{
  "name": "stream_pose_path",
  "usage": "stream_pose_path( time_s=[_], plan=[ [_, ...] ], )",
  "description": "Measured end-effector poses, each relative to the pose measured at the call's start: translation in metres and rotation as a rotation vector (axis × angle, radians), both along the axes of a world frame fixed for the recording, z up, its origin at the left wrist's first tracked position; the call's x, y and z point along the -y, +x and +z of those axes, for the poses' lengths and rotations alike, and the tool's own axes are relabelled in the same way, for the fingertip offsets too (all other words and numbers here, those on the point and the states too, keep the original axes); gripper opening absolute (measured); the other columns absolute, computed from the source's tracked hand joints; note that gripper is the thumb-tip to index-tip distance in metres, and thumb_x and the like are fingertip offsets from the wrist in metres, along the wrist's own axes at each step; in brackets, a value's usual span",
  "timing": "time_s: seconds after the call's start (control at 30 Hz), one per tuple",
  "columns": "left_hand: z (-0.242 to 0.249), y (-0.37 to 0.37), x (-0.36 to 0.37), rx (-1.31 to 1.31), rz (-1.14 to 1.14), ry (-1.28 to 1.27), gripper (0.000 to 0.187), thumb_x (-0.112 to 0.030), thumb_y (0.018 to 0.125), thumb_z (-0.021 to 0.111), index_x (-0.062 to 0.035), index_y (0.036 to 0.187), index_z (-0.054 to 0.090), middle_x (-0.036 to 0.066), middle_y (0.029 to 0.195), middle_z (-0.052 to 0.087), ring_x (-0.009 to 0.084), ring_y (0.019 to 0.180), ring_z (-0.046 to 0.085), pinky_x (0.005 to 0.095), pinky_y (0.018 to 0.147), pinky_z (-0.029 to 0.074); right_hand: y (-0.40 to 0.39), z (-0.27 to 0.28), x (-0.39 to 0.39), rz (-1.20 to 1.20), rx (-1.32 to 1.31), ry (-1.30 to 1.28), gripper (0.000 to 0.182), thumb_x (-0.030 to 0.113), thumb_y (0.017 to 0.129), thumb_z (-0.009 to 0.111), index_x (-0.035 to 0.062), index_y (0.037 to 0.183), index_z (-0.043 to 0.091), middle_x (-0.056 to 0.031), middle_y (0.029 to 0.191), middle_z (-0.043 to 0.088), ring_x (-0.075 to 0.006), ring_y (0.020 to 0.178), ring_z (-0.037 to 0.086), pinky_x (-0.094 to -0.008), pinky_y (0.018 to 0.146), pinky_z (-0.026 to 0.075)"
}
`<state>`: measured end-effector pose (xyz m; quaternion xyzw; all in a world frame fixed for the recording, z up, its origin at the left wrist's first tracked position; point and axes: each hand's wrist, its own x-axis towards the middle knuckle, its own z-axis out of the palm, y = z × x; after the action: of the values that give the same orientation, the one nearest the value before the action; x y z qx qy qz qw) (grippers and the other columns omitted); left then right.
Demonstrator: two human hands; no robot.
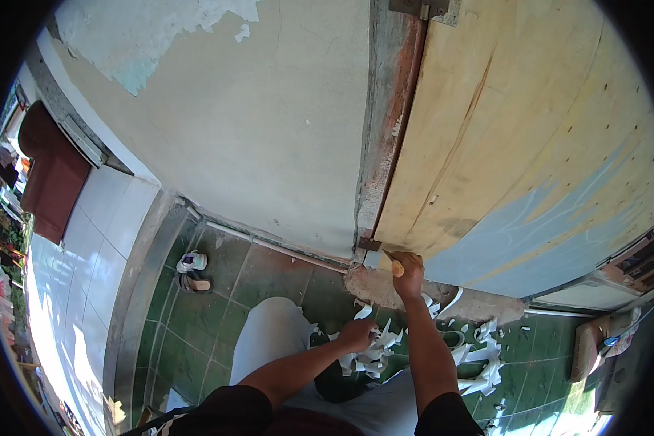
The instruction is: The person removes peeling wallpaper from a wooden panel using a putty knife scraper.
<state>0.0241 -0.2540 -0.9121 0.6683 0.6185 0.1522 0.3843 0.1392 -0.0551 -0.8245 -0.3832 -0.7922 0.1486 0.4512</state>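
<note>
My right hand (410,274) is wrapped round the yellowish wooden handle (397,269) of a small tool. Its thin tip points up and left toward the lower edge of the wooden door (501,123), close to the lower hinge (369,244). Bare wood shows over most of the door, with light blue paint at its lower right. Lower down, my left hand (357,336) is closed above white peeled strips (374,356); what it holds, if anything, is too small to tell. More curled strips (479,363) lie to the right on the green tiles.
A pale wall (269,131) with peeling paint stands left of the door frame (385,123). Shoes (192,272) rest on the tiled floor (196,341) at the left. A brown object (588,349) is at the far right. My knees are close beneath my hands.
</note>
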Motion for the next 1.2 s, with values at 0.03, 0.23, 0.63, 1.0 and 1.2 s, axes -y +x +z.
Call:
stream_pose_path(
  time_s=[0.03,0.23,0.63,1.0,1.2],
  plan=[
    [-0.001,-0.003,-0.002,0.009,0.049,0.064,0.029,-0.017,0.092,0.070,-0.0078,0.119,0.074,0.018,0.115,0.073,0.0365,0.109,0.070,0.0479,0.097,0.055,0.000,-0.005,-0.001,-0.002,0.006,0.008,0.027,-0.006,0.074,0.068,0.0038,0.099,0.076,-0.0130,0.098,0.077,-0.0350,0.093,0.071,-0.0447,0.086,0.053],
    [-0.029,-0.028,-0.037,0.045,0.232,0.150,0.028,-0.021,0.095,0.069,-0.0066,0.118,0.075,0.018,0.114,0.074,0.0379,0.108,0.071,0.0464,0.095,0.056,-0.007,-0.030,-0.010,-0.062,-0.075,0.017,0.026,-0.006,0.077,0.069,0.0039,0.100,0.076,-0.0153,0.099,0.077,-0.0367,0.098,0.070,-0.0465,0.089,0.053],
    [0.025,-0.062,-0.096,0.158,0.398,0.105,0.028,-0.026,0.094,0.072,-0.0050,0.113,0.078,0.016,0.112,0.077,0.0334,0.095,0.076,0.0433,0.088,0.059,-0.008,-0.061,-0.012,-0.131,-0.202,-0.127,0.007,0.002,0.092,0.074,0.0035,0.099,0.077,-0.0164,0.097,0.076,-0.0380,0.092,0.073,-0.0422,0.085,0.058],
    [0.030,-0.091,-0.081,0.122,0.212,-0.051,0.034,-0.031,0.095,0.071,-0.0039,0.115,0.077,0.020,0.111,0.077,0.0373,0.102,0.075,0.0441,0.093,0.057,-0.013,-0.065,-0.011,-0.145,-0.254,-0.186,0.007,0.004,0.093,0.075,0.0032,0.099,0.076,-0.0164,0.096,0.076,-0.0369,0.090,0.074,-0.0420,0.082,0.058],
    [0.003,-0.097,-0.075,0.159,0.277,-0.049,0.037,-0.034,0.096,0.069,-0.0034,0.113,0.078,0.022,0.113,0.077,0.0390,0.107,0.073,0.0452,0.096,0.057,-0.012,-0.063,-0.013,-0.108,-0.186,-0.092,0.008,0.000,0.090,0.074,0.0025,0.097,0.075,-0.0175,0.094,0.074,-0.0401,0.088,0.071,-0.0454,0.080,0.058]
  ],
)
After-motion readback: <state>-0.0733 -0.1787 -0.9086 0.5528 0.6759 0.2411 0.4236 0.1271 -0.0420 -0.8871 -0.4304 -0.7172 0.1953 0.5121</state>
